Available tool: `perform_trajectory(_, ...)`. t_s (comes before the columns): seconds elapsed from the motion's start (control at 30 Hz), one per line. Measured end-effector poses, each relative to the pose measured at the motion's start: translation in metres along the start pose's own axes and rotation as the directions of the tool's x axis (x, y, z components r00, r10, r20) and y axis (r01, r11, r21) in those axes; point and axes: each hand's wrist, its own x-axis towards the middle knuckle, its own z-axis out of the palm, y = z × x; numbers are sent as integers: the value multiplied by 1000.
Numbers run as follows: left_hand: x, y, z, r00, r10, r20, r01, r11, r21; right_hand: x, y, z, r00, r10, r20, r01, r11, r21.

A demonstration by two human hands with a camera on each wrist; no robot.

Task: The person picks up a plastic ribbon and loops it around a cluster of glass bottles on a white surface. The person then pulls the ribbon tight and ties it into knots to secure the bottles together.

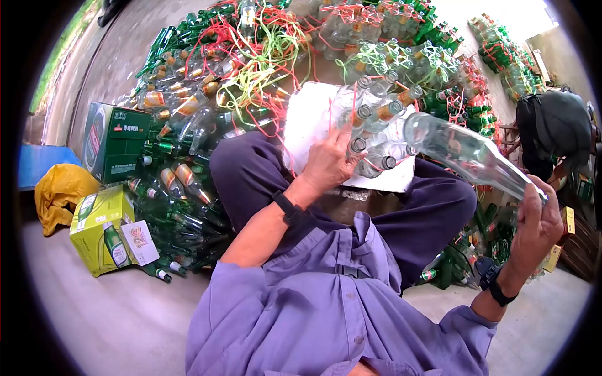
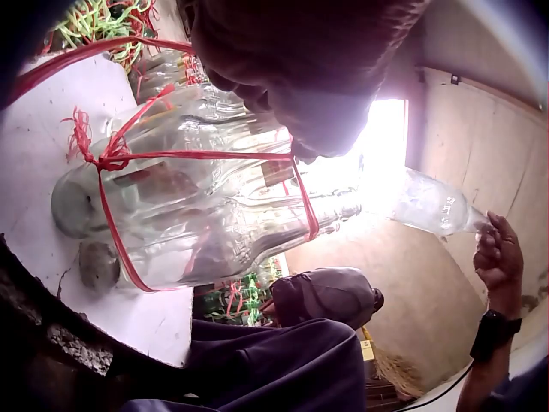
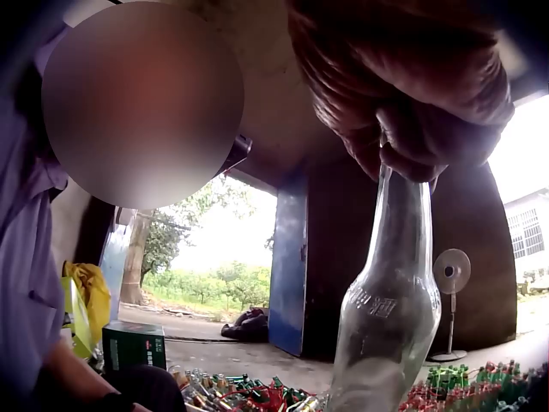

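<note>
In the head view, my right hand (image 1: 539, 216) pinches a clear glass bottle (image 1: 467, 153) by its neck, out to the right, with the base pointing back toward the bundle. Raised lettering shows on this bottle (image 3: 382, 330) in the right wrist view. My left hand (image 1: 329, 160) is at the necks of a bundle of clear bottles (image 2: 189, 206), fingers right at the mouths; its grip there is partly hidden. Red string (image 2: 197, 155) runs around the bundle, knotted on one side. The bundle stands on a white board (image 1: 307, 119) between the knees.
Loose green and clear bottles (image 1: 188, 213) crowd the left side. Tangled red and green string (image 1: 266, 56) lies across bottles ahead. Tied bundles (image 1: 401, 59) stand farther back. A green carton (image 1: 116, 141), a yellow carton (image 1: 103, 229) and a yellow cloth (image 1: 63, 194) sit at left.
</note>
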Motion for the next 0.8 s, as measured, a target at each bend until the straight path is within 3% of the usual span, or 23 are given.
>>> perform_trajectory(0.17, -1, -5, 5, 1000, 19, 4, -19, 999, 37, 6, -7, 35, 981, -44, 189, 59, 995, -76)
perform_trajectory(0.23, -1, -4, 5, 1000, 20, -1, -20, 999, 27, 9, -8, 49, 980, -26, 197, 46, 994, -97)
perform_trajectory(0.3, -1, -3, 5, 1000, 21, -7, -21, 1000, 14, 13, -3, 63, 961, -115, 251, 153, 978, -139)
perform_trajectory(0.37, -2, -4, 4, 998, -19, 53, 19, 1000, 12, 16, 1, 77, 967, -87, 241, 112, 990, -92)
perform_trajectory(0.57, 2, 3, -2, 999, -24, 37, 23, 999, 37, 25, 12, 112, 924, -99, 370, 167, 974, -155)
perform_trajectory(0.73, 2, 1, 0, 999, -8, 40, 6, 999, 49, 29, -1, 125, 902, -152, 404, 245, 950, -191)
perform_trajectory(0.8, 3, 2, -1, 998, -33, 59, 31, 999, 19, 32, -6, 125, 850, -237, 470, 361, 912, -193)
